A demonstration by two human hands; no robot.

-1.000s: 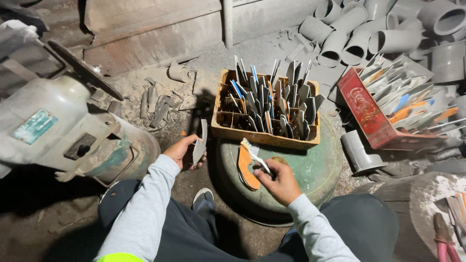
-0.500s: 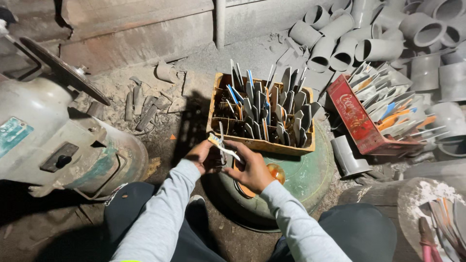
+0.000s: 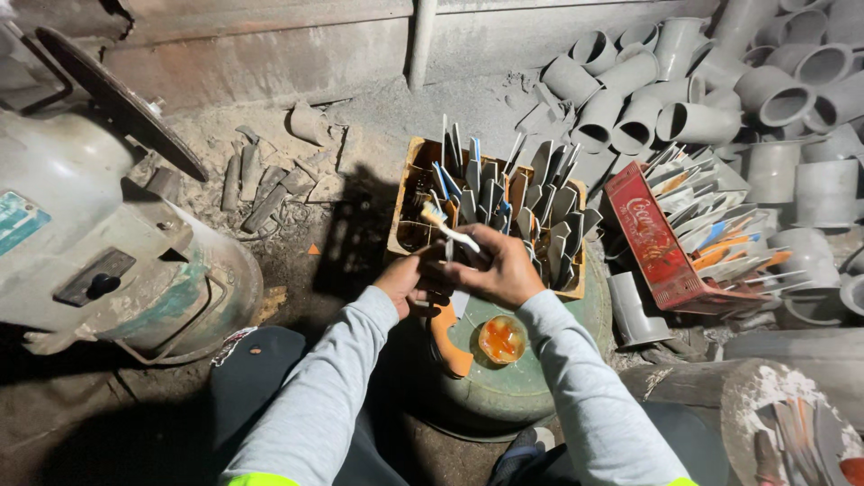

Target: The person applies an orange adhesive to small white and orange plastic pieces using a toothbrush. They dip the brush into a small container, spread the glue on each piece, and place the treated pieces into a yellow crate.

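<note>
The head view looks down on a person seated on a dusty floor, both grey sleeves reaching forward over a green drum (image 3: 540, 396) between the knees. The right hand (image 3: 504, 270) has its grip pinched on a small brush (image 3: 447, 230) with a white handle, bristles pointing up and to the left, over the near edge of a wooden crate (image 3: 405, 193). The left hand (image 3: 403, 281) sits just beside the right, touching it, fingers curled around a small flat blade piece (image 3: 450, 252); most of that piece is hidden between the two hands, so its shape cannot be told exactly. The crate stands on the far part of the drum top and is packed with upright flat metal blades (image 3: 540, 180), some with blue tips. On the drum top, right below the hands, rests a small round dish of orange liquid (image 3: 501, 339), with an orange handle-shaped piece (image 3: 447, 335) just left of it. To the right stands a red crate (image 3: 652, 243) tilted and filled with more blades, and behind it a heap of grey pipe fittings (image 3: 684, 81). At the left is a large grey grinding machine (image 3: 99, 243) with a dark disc.
</note>
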